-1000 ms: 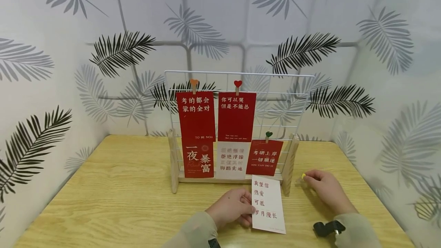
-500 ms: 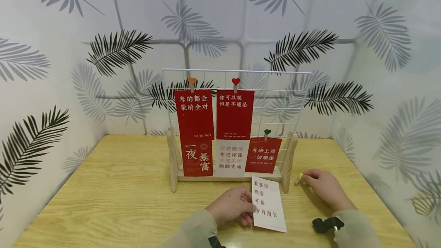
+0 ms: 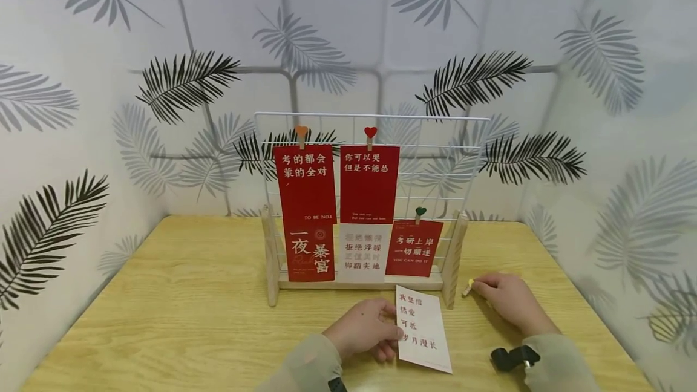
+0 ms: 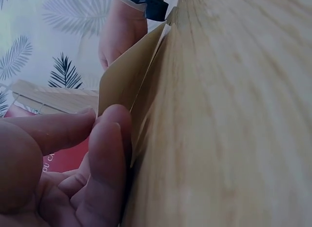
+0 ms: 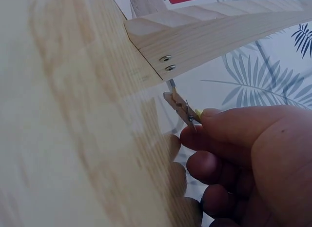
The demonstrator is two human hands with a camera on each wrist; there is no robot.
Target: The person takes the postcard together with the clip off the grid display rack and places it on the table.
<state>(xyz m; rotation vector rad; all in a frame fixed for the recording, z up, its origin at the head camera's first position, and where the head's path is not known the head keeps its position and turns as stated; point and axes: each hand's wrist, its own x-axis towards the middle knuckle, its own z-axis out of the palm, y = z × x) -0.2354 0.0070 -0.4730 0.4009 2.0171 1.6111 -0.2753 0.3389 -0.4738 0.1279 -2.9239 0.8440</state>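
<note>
My left hand [image 3: 362,326] pinches the left edge of a white card [image 3: 425,343] with red lettering, between thumb and fingers. The left wrist view shows this card [image 4: 129,78] edge-on, tilted up from the wooden surface. To the right of the rack's right leg, my right hand [image 3: 509,300] pinches a small wooden clothespin [image 5: 181,107] with a yellow top between thumb and forefinger. Its jaws point toward the rack and look closed. The other fingers of that hand are curled beneath, near the tabletop.
A white wire grid rack [image 3: 435,117] on wooden feet stands behind the hands. Several cards hang on it, including a red card [image 3: 414,250] under a green heart clothespin [image 3: 420,213]. Orange [image 3: 301,132] and red heart clothespins [image 3: 370,133] sit above. The wooden table [image 3: 179,307] extends left.
My right hand has brought the clothespin slightly left, closer to the rack's right leg, and more of it shows. The white card's top edge has come slightly away from the rack's base.
</note>
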